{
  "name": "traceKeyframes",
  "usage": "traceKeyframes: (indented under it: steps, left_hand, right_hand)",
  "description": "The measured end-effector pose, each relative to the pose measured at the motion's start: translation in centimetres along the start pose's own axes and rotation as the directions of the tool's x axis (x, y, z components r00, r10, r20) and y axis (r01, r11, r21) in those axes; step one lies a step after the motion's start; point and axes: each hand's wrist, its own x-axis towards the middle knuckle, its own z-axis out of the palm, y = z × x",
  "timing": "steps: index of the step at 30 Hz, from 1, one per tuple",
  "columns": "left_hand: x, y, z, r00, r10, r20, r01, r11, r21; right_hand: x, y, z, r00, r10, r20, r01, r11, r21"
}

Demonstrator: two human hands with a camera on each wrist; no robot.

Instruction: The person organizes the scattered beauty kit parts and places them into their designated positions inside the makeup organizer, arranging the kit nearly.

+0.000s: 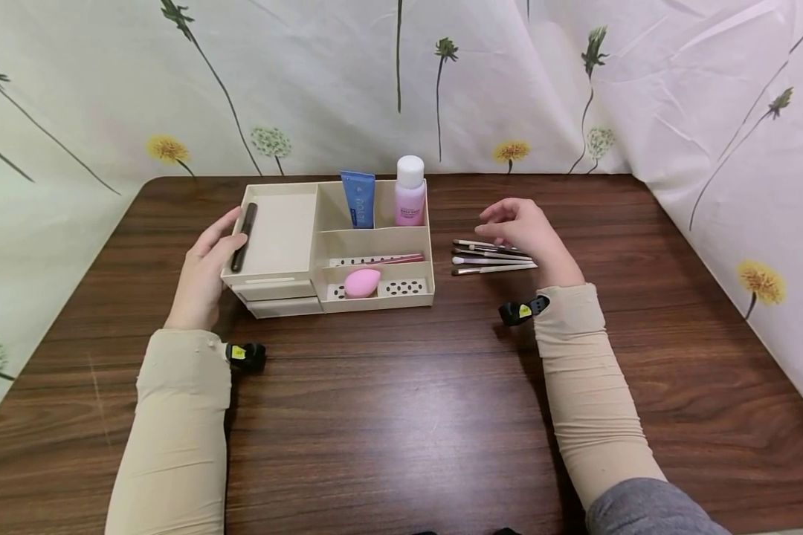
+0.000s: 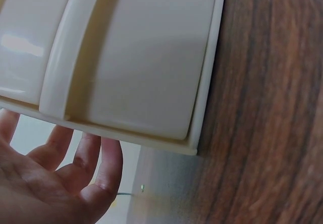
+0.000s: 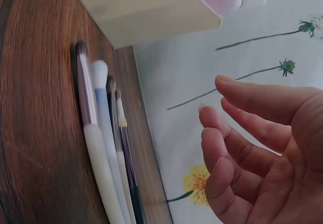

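Note:
A cream makeup organizer (image 1: 277, 230) with two small drawers stands toward the back left of the table. My left hand (image 1: 204, 271) holds its left side, thumb over the top edge by a black pen-like stick (image 1: 244, 238) and fingers along the outer wall; the left wrist view shows those fingers (image 2: 108, 168) against the side, beside the drawer fronts (image 2: 146, 67). My right hand (image 1: 525, 234) hovers over several makeup brushes (image 1: 488, 260) lying on the table. In the right wrist view its fingers are loosely bent with nothing between them, apart from the brushes (image 3: 101, 148).
The organizer's compartments hold a blue tube (image 1: 359, 199), a pink bottle with a white cap (image 1: 410, 193), a reddish stick (image 1: 401, 259) and a pink makeup sponge (image 1: 362, 283). A floral cloth (image 1: 348, 82) hangs behind the dark wooden table (image 1: 388, 416).

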Motion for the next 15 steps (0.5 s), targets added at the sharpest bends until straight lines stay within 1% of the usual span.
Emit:
traceKeyframes:
  steps: [4, 9, 15]
  left_hand:
    - [0.0, 0.0, 0.0, 1.0, 0.004, 0.003, -0.004, 1.0, 0.002]
    - [0.0, 0.1, 0.0, 1.0, 0.007, 0.006, -0.007, 1.0, -0.004]
    - [-0.2, 0.2, 0.1, 1.0, 0.007, 0.001, -0.007, 1.0, -0.003]
  right_hand:
    - [-0.1, 0.1, -0.3, 0.999, 0.029, 0.018, -0.028, 0.999, -0.046]
    - [-0.1, 0.4, -0.4, 0.998, 0.043, 0.039, -0.041, 0.998, -0.049]
    - [0.4, 1.2, -0.3, 0.997, 0.056, 0.056, -0.052, 0.996, -0.068]
